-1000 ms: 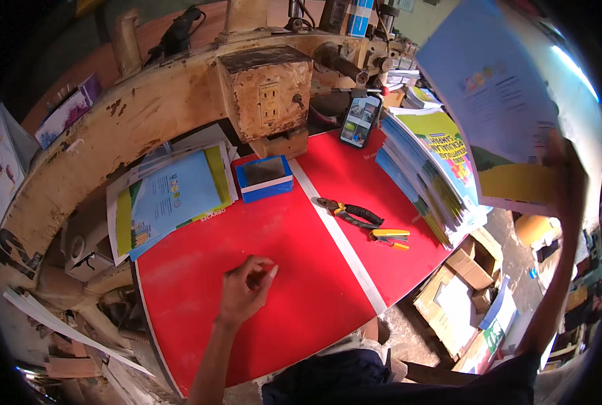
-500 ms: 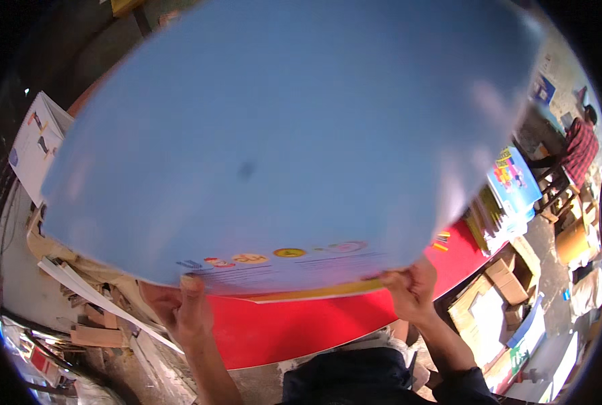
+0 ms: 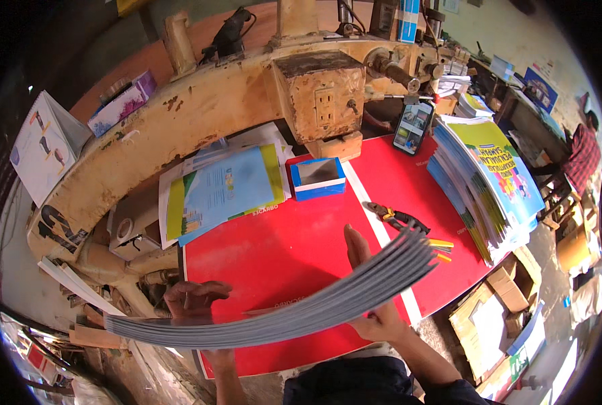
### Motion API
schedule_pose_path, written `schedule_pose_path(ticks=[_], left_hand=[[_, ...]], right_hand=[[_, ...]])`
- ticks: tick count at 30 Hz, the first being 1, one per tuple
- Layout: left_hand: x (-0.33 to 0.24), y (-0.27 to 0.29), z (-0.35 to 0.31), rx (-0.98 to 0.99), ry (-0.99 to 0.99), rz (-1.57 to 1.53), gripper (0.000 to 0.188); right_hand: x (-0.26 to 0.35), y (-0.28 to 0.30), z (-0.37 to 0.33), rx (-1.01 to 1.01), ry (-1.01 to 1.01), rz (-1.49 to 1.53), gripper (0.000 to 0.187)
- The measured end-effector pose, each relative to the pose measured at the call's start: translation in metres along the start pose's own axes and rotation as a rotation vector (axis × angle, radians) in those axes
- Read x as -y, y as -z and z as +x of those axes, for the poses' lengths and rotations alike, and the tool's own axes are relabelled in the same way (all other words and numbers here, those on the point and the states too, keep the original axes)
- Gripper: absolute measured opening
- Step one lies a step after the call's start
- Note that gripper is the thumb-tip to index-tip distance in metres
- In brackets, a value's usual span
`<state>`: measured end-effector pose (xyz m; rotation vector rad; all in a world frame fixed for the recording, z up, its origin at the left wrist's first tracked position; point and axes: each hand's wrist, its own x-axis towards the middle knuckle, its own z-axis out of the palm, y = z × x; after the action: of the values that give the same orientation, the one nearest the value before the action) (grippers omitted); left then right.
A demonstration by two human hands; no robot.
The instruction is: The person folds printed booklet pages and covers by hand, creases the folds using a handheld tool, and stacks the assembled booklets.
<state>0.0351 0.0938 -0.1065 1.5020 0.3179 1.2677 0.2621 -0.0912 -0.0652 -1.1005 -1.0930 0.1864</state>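
A thick, bowed stack of booklets (image 3: 280, 322) shows edge-on across the front of the red work surface, its right end higher than its left. My right hand (image 3: 382, 322) is closed around the right part, with one finger rising behind the stack and the palm below it. My left hand (image 3: 196, 297) grips the left part, its bent fingers above the edge; the stack hides some of the hand. Beyond them lie black-and-yellow pliers (image 3: 399, 217) and a small blue open box (image 3: 318, 179).
A tall pile of booklets (image 3: 486, 182) stands at the right, near a propped phone (image 3: 412, 126). Blue and green printed sheets (image 3: 230, 189) lie at the left. A worn cream machine (image 3: 213, 101) arches across the back. Cardboard scraps (image 3: 503, 283) lie lower right; a person in plaid (image 3: 581, 152) sits beyond.
The stack has swung from a raised, broad blue face to a low, edge-on position. The red surface, pliers, box and machine behind it now show. Both hands remain at the stack.
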Motion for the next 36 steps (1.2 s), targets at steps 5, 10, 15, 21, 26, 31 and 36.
schedule_pose_path(ticks=[5,10,15,21,26,31,36], left_hand=[[0.024,0.016,-0.048,-0.113,-0.009,0.384,0.090],[-0.029,-0.027,-0.034,-0.255,0.076,0.385,0.047],[-0.061,-0.041,-0.009,-0.074,0.361,0.477,0.036],[-0.013,-0.048,-0.021,0.018,0.558,0.608,0.048],[-0.007,-0.030,-0.020,0.123,-0.032,1.520,0.070],[-0.012,-0.030,-0.016,0.142,0.797,0.928,0.066],[-0.028,-0.009,-0.028,-0.041,0.807,0.545,0.050]], right_hand=[[-0.008,0.032,0.004,0.311,-0.161,-0.305,0.037],[-0.004,0.032,-0.015,0.259,-0.152,-0.332,0.034],[-0.002,0.017,-0.044,0.096,-0.350,-0.113,0.034],[-0.033,0.039,-0.044,0.168,-0.635,-0.158,0.038],[-0.008,0.044,-0.016,0.424,-0.751,-0.574,0.052],[-0.009,0.040,-0.015,0.253,-0.146,-0.945,0.059],[-0.011,0.002,-0.036,0.532,-0.097,-0.686,0.050]])
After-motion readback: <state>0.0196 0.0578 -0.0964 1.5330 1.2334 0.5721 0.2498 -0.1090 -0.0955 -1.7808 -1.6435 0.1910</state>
